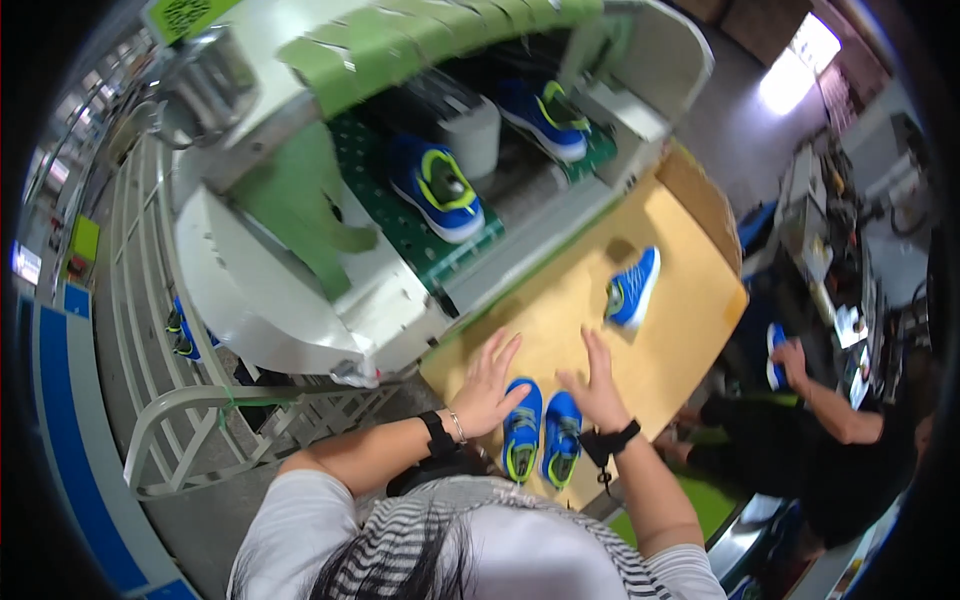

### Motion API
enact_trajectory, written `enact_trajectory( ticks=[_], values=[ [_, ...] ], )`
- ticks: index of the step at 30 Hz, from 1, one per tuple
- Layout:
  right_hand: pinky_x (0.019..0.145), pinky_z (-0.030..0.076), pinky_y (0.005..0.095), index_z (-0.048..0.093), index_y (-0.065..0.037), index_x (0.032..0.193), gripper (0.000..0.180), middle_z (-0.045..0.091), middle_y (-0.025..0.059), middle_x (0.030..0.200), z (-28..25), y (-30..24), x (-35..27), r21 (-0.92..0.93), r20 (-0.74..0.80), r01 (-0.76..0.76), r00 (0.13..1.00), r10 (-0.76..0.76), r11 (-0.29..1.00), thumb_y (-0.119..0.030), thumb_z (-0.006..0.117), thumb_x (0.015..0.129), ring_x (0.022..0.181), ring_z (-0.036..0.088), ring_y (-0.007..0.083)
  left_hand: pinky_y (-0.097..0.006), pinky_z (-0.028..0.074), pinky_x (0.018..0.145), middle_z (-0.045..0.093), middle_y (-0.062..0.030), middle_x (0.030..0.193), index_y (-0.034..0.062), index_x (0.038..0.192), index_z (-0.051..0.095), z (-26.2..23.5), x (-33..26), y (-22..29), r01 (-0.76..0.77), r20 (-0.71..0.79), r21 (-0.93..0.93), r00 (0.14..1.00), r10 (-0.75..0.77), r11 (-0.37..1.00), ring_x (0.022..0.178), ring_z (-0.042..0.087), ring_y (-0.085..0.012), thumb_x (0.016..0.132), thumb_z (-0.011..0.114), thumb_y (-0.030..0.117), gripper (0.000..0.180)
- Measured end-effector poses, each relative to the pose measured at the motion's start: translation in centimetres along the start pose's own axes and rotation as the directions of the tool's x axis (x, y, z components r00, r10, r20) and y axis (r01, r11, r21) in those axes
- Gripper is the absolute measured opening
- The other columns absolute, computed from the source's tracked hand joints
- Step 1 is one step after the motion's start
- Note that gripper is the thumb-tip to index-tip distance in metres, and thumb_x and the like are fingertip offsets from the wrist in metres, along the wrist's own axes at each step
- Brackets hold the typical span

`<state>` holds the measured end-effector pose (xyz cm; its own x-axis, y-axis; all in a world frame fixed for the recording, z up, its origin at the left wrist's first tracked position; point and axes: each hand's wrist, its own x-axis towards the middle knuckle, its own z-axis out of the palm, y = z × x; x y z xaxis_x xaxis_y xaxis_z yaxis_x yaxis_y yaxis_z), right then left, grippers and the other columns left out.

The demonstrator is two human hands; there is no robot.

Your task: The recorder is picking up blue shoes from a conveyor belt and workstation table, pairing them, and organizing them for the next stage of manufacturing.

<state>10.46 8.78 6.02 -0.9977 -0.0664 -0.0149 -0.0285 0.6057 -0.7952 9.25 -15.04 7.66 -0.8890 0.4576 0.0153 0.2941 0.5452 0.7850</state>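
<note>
Two blue sneakers with lime-green linings, a left shoe [521, 432] and a right shoe [562, 438], stand side by side on the tan tabletop [690, 240] in front of me, toes away from me. Over the left one's outer side is my left hand [484, 392], fingers spread, its thumb close to the toe. My right hand [597, 388] is likewise open beside the other toe. Whether either hand touches a shoe I cannot tell. Farther right, a third blue sneaker [634, 288] lies on its side, sole turned to the right.
Beyond the table, a white machine [270, 300] with green strip flaps [400, 45] holds two blue sneakers [437, 190] on a green perforated belt [365, 170]. A white rail rack [180, 400] stands at left. At right, a co-worker in black [850, 470] holds a blue shoe [775, 355].
</note>
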Motion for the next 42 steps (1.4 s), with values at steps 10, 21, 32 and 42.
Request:
enact_trajectory(
  ticks=[10,21,32,42],
  values=[
    [0.113,0.031,0.0406,0.023,-0.003,0.149,0.083,0.037,0.0242,0.144,3.8,2.0,-17.0,0.392,-0.204,-0.304,0.892,0.404,0.869,-0.003,0.069,0.08,0.137,0.038,0.0345,-0.044,0.051,0.084,0.068,-0.0257,0.102,-0.0037,0.122,0.058,4.7,4.7,-0.8,0.179,0.667,0.118,0.714,-0.211,0.977,0.092,0.066,-0.043,0.094,0.055,0.046,0.057],
    [0.112,0.032,0.0423,0.031,-0.002,0.145,0.071,0.041,0.0232,0.14,1.9,2.1,-20.2,0.1,-0.344,-0.342,0.87,0.355,0.934,0.002,0.063,0.082,0.132,0.041,0.0393,-0.048,0.04,0.1,0.058,-0.0118,0.121,0.0135,0.135,0.052,10.4,15.3,-0.5,-0.491,0.233,0.245,0.867,0.441,0.836,0.116,0.055,-0.0314,0.085,0.072,0.039,0.06],
    [0.107,0.036,0.043,0.038,0.002,0.137,0.061,0.046,0.0238,0.13,4.1,2.0,-19.6,0.091,-0.452,-0.363,0.814,0.364,0.927,-0.01,0.068,0.085,0.121,0.046,0.0394,-0.041,0.052,0.084,0.065,-0.0195,0.098,0.0039,0.114,0.064,12.7,12.8,5.0,-0.285,0.469,0.165,0.865,0.179,0.944,0.092,0.065,-0.0356,0.072,0.075,0.057,0.069],
    [0.11,0.036,0.0409,0.017,0.007,0.149,0.103,0.041,0.0317,0.139,-0.4,6.3,-7.1,0.264,-0.51,-0.376,0.727,0.459,0.888,-0.03,0.081,0.077,0.131,0.043,0.0394,-0.044,0.042,0.105,0.053,-0.0277,0.134,-0.0025,0.137,0.047,10.5,27.4,-1.2,0.675,-0.004,-0.082,0.735,-0.678,0.733,0.123,0.052,-0.0408,0.079,0.069,0.047,0.079]
  ],
)
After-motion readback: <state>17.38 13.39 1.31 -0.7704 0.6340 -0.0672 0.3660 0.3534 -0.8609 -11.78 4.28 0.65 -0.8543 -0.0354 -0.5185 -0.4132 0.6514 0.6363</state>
